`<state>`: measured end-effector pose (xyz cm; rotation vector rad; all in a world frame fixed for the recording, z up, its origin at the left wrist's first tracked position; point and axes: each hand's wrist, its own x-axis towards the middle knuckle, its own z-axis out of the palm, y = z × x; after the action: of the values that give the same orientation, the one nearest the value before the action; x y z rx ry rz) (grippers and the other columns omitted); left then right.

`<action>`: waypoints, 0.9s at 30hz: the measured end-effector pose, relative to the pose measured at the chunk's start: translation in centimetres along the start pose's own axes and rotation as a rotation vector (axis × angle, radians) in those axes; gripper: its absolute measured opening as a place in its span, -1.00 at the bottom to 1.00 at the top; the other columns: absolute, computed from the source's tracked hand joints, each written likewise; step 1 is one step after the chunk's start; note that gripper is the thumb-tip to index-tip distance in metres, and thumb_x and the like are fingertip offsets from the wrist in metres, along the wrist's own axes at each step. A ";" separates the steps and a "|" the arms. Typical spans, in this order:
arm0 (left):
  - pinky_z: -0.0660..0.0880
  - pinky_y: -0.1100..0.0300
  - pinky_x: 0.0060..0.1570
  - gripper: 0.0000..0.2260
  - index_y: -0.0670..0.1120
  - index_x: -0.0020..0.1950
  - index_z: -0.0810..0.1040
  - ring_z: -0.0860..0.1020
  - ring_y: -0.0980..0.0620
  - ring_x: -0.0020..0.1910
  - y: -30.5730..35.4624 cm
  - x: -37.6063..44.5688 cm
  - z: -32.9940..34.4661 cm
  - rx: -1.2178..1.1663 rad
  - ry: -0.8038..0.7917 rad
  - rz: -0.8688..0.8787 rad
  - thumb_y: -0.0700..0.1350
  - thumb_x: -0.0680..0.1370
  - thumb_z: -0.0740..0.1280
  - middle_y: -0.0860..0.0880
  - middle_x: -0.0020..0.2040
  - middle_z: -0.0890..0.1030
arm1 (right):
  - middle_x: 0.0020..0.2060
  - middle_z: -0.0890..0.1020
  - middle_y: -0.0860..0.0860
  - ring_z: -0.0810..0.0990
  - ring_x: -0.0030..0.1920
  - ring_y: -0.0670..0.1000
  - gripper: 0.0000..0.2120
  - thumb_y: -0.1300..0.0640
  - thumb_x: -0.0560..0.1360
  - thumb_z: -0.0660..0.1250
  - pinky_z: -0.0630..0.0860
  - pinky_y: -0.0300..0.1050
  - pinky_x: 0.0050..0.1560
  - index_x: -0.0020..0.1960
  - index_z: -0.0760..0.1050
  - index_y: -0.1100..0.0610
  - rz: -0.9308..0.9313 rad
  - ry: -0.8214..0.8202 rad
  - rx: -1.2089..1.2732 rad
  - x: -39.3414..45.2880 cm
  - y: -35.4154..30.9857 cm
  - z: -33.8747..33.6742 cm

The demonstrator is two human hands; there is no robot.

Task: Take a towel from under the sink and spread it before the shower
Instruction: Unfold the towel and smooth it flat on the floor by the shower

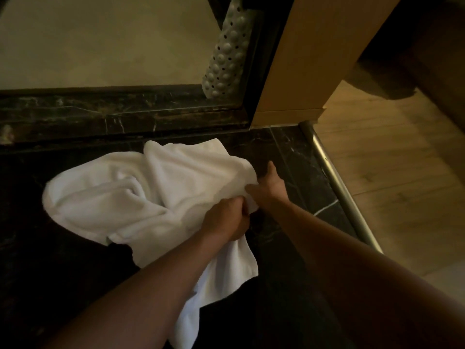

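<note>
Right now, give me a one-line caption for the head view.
Both hands, left hand and right hand, grip a rumpled white towel on dark marble floor before the shower.

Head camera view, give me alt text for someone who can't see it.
Both hands grip a crumpled white towel on the dark marble floor before the shower threshold: left hand, right hand. A bumpy white mat leans inside the shower.

White terry towel (120, 195), rumpled, partly unfolded; bulk lies in loose folds on the dark marble floor (289, 152) just beside the shower's raised marble threshold (100, 114); near end is lifted off the floor, trailing toward the camera; not yet flat.
</note>
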<state>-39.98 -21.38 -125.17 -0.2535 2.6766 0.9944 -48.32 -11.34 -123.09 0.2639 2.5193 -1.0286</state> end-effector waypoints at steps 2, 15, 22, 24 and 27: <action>0.40 0.16 -0.13 -0.81 -0.01 0.08 0.54 0.60 -0.08 -0.01 0.8 0.0 0.7 -0.010 0.062 0.021 0.05 0.56 0.27 -0.04 0.02 0.64 | 0.42 0.39 0.17 0.54 0.27 0.18 -0.06 0.10 0.47 0.45 0.55 -0.02 0.18 0.61 -0.11 0.07 0.084 -0.068 -0.020 -0.4 0.7 0.5; 0.36 0.10 0.02 -0.51 -0.02 0.25 0.36 0.40 -0.02 0.13 -0.6 0.7 3.2 0.508 0.243 0.240 0.28 0.49 0.25 -0.04 0.20 0.43 | 0.36 0.42 0.19 0.53 0.22 0.19 -0.15 0.26 0.51 0.37 0.58 0.02 0.12 0.61 -0.06 -0.02 -0.057 -0.059 -0.353 -1.6 3.7 -0.8; 0.33 0.10 -0.17 -0.85 -0.04 0.12 0.45 0.48 -0.09 0.10 1.4 2.0 3.7 0.371 0.095 0.257 -0.05 0.58 0.24 -0.05 0.12 0.52 | 0.26 0.52 0.19 0.56 0.17 0.21 -0.20 0.16 0.52 0.30 0.53 0.09 0.09 0.61 -0.08 0.01 -0.102 -0.011 -0.649 -1.2 5.3 -2.7; 0.33 0.12 -0.16 -0.87 -0.04 0.10 0.47 0.50 -0.07 0.06 2.2 2.4 4.0 0.307 0.113 0.267 -0.05 0.60 0.22 -0.05 0.09 0.54 | 0.28 0.50 0.19 0.55 0.19 0.22 -0.20 0.08 0.52 0.33 0.52 0.11 0.11 0.60 -0.06 0.02 -0.134 -0.018 -0.651 -1.1 5.2 -2.6; 0.32 0.15 -0.17 -0.89 -0.04 0.09 0.46 0.46 -0.05 0.07 2.4 2.2 4.5 0.243 0.103 0.299 -0.06 0.60 0.22 -0.06 0.10 0.50 | 0.26 0.52 0.19 0.56 0.18 0.22 -0.28 0.13 0.56 0.26 0.51 0.10 0.08 0.60 -0.04 0.02 -0.095 0.044 -0.669 -0.3 6.2 -4.0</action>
<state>-41.85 -16.77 -127.61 0.1536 2.9546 0.7349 -47.23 -4.16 -124.26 -0.0318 2.7637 -0.1663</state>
